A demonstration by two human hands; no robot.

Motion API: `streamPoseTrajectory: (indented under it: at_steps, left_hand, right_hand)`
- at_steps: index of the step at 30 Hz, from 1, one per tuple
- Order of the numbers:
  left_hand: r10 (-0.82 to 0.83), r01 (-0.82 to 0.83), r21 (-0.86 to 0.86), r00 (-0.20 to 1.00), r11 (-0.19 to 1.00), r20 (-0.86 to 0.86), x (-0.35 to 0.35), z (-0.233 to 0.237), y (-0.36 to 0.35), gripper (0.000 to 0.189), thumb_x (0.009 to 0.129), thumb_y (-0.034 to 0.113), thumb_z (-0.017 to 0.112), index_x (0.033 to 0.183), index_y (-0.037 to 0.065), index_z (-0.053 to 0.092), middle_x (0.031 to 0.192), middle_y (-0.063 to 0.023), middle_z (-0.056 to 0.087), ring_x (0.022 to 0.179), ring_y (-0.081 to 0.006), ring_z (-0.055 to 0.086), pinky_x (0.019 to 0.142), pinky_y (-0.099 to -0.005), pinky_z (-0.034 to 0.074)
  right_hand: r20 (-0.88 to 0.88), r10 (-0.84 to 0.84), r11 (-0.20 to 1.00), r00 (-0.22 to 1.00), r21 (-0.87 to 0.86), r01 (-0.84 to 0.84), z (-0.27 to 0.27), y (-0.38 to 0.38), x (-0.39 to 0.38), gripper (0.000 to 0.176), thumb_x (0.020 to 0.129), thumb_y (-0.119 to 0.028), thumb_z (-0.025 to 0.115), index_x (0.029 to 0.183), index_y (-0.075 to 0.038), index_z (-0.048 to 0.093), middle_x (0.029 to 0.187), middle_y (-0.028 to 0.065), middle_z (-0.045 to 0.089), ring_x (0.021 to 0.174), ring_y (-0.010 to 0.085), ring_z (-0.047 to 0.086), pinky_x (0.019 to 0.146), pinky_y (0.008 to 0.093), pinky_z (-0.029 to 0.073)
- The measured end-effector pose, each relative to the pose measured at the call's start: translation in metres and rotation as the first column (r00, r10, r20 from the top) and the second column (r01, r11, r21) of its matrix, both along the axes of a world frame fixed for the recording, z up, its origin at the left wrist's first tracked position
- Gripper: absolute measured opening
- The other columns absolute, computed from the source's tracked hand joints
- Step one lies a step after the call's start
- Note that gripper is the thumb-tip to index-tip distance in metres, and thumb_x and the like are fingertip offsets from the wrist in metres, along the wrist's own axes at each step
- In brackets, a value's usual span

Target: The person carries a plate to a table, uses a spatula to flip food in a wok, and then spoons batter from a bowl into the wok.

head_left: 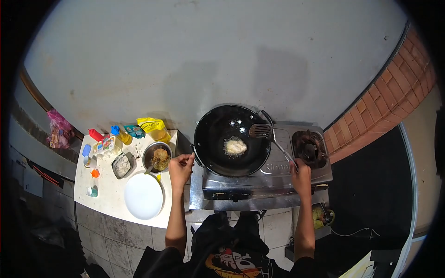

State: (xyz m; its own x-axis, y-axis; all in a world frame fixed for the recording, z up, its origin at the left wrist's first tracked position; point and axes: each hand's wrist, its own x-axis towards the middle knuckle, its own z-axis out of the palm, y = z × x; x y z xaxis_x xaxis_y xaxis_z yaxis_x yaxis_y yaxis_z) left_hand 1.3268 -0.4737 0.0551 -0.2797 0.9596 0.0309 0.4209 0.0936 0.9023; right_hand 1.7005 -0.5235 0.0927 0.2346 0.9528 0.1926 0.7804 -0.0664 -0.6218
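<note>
A black wok (211, 134) sits on the left burner of the gas stove. In its oil, a pale battered piece of food (235, 147) is frying with small bubbles around it. My left hand (181, 170) is closed, its fingertips pinched at the wok's left side handle (198, 159). My right hand (301, 175) grips the long handle of a slotted spatula (261, 131). The spatula's dark head is over the wok's right rim, apart from the food.
Left of the stove, a white table (109, 194) carries a white plate (143, 196), a metal bowl (150, 156) of food, a container of white powder (121, 166), bottles and a yellow oil pouch (157, 129). A second burner (309, 148) lies right. A gas cylinder (321, 216) stands below.
</note>
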Motion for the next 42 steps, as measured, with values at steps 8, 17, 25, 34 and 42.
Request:
streamPoseTrajectory:
  at_steps: [8,17,25,34,42]
  left_hand:
    - [-0.082,0.077,0.045,0.991,0.996,0.11,-0.003,-0.007,0.004,0.027,0.083,0.023,0.07,0.081,-0.004,0.068,0.059,-0.0005,0.058,0.05,-0.0052,0.048,0.047,-0.022,0.038]
    - [-0.094,0.107,-0.021,0.938,0.994,0.335,-0.007,-0.025,0.007,0.022,0.083,0.02,0.07,0.085,-0.001,0.064,0.066,-0.0002,0.06,0.055,-0.0057,0.051,0.051,-0.0204,0.043]
    - [-0.094,0.11,-0.017,0.908,0.994,0.408,-0.006,-0.029,0.006,0.019,0.084,0.018,0.07,0.083,-0.001,0.064,0.065,0.0005,0.059,0.055,-0.0045,0.05,0.051,-0.0193,0.042]
    - [-0.078,0.089,-0.009,0.914,0.996,0.397,-0.005,-0.03,0.006,0.022,0.085,0.021,0.068,0.083,0.0,0.065,0.065,0.0014,0.059,0.054,-0.0035,0.05,0.05,-0.0192,0.041]
    - [-0.085,0.085,0.016,0.925,0.996,0.372,-0.005,-0.028,0.006,0.021,0.085,0.018,0.068,0.081,-0.003,0.066,0.066,-0.0007,0.06,0.056,-0.0058,0.052,0.053,-0.0214,0.047]
  right_hand:
    - [-0.164,0.046,0.999,0.985,0.01,-0.045,-0.018,0.025,-0.004,0.018,0.09,-0.015,0.057,0.095,0.002,0.06,0.063,0.013,0.058,0.052,0.0208,0.055,0.053,0.0338,0.041]
    - [-0.83,-0.06,0.982,0.555,-0.15,-0.117,0.007,0.023,-0.005,0.016,0.09,-0.006,0.045,0.105,-0.006,0.05,0.066,0.0022,0.057,0.048,0.0051,0.041,0.042,0.0214,0.03]
    - [-0.862,0.068,0.968,0.503,-0.066,-0.244,0.008,0.015,0.005,0.021,0.088,-0.002,0.038,0.088,-0.001,0.059,0.071,0.0052,0.057,0.051,0.0063,0.041,0.045,0.0218,0.033]
    - [-0.911,0.083,0.967,0.403,-0.024,-0.253,0.017,0.006,0.0,0.018,0.086,-0.004,0.04,0.084,-0.001,0.058,0.073,0.0065,0.057,0.055,0.009,0.046,0.047,0.0227,0.036]
    - [-0.852,0.183,0.956,0.49,0.039,-0.29,0.009,0.0,-0.004,0.02,0.094,-0.011,0.041,0.084,-0.002,0.055,0.074,0.0062,0.057,0.056,0.0087,0.048,0.048,0.0223,0.04]
